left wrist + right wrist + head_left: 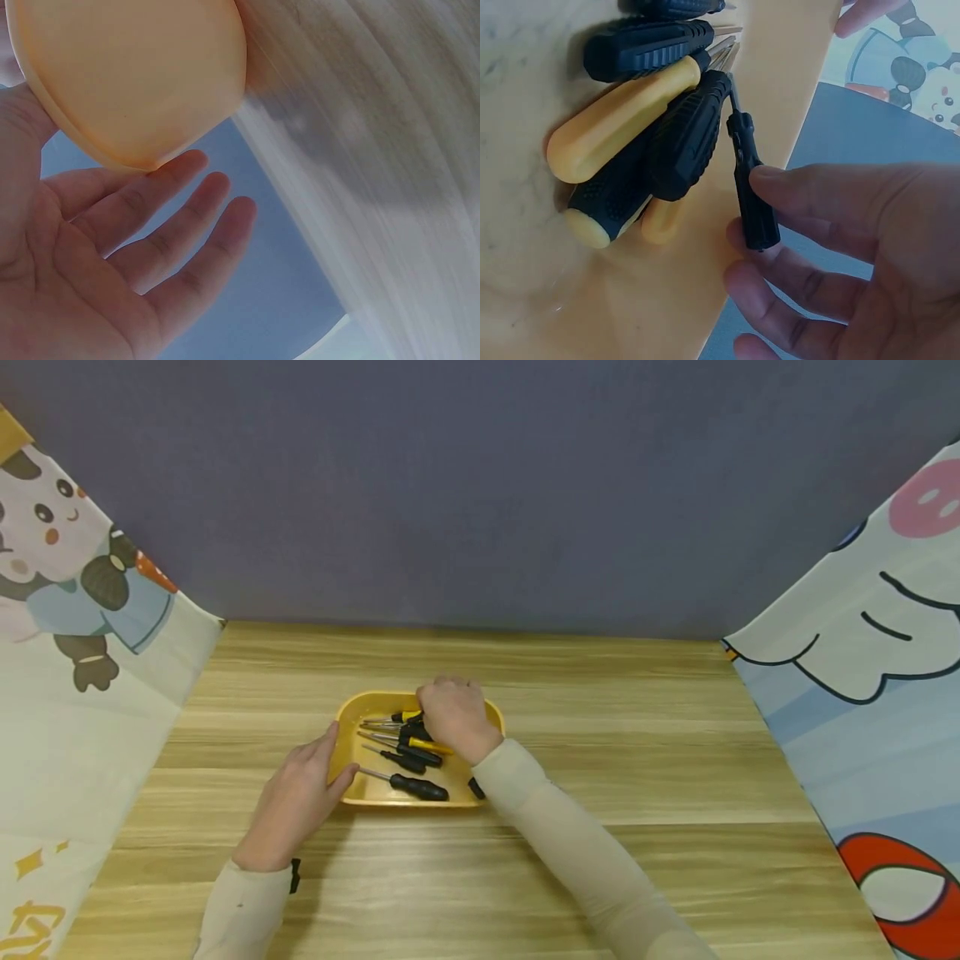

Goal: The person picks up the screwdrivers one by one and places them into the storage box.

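A yellow plastic tray [366, 790] holds several screwdrivers with black or yellow handles. My left hand [296, 789] grips its left end, thumb over the rim and fingers outside; the left wrist view shows fingertips against the tray's outer wall [142, 82]. Over the far right part of the tray, my right hand [457, 714] pinches a small black-handled screwdriver [750, 180] between thumb and fingers. Its shaft tip is hidden behind another black handle [690, 139]. Beside that lies a yellow-handled screwdriver [622, 120]. One black-handled screwdriver [420, 788] lies apart near the tray's front wall.
The tray stands on a wood-grain table [637, 718]. A dark grey-blue panel [480, 502] rises behind it. Cartoon-printed sheets flank the table, one at the left [97, 685] and one at the right [885, 710].
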Tool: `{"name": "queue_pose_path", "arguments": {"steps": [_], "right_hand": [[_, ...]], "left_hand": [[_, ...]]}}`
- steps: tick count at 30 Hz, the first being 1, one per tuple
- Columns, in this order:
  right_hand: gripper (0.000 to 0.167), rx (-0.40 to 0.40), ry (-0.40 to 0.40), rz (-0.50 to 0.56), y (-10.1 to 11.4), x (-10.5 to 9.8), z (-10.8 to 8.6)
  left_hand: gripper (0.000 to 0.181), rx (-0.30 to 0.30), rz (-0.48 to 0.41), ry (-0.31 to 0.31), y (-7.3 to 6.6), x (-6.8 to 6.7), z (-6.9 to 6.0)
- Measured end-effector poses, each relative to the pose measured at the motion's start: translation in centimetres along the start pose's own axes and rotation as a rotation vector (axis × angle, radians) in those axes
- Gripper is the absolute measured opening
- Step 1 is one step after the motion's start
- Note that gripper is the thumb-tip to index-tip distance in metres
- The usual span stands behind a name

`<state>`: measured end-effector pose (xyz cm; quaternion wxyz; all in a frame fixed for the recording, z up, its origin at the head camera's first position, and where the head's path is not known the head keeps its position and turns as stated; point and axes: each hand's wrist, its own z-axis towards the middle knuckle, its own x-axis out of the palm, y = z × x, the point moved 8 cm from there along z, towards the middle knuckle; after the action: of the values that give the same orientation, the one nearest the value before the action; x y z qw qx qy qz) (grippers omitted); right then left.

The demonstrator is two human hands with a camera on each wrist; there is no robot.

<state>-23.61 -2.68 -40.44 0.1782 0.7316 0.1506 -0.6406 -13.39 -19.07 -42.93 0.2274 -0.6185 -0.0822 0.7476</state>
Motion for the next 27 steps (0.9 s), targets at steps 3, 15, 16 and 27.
{"name": "queue_pose_path", "arguments": {"steps": [3, 15, 16, 27], "right_hand": [[0.020, 0.002, 0.003, -0.002, -0.1, 0.1, 0.1], [0.025, -0.026, 0.017, 0.036, -0.4, 0.0, 0.0], [0.026, -0.027, 0.017, 0.044, -0.4, -0.1, 0.0], [0.024, -0.044, -0.059, 0.112, -1.5, -2.0, -1.9]], "left_hand": [[0.070, 0.001, 0.001, -0.002, 0.0, 0.0, 0.1], [0.070, 0.000, 0.010, 0.002, 0.0, 0.1, 0.1], [0.070, 0.003, 0.012, 0.002, 0.0, 0.1, 0.1], [0.070, 0.092, 0.118, -0.054, -1.4, -0.8, 0.6]]}}
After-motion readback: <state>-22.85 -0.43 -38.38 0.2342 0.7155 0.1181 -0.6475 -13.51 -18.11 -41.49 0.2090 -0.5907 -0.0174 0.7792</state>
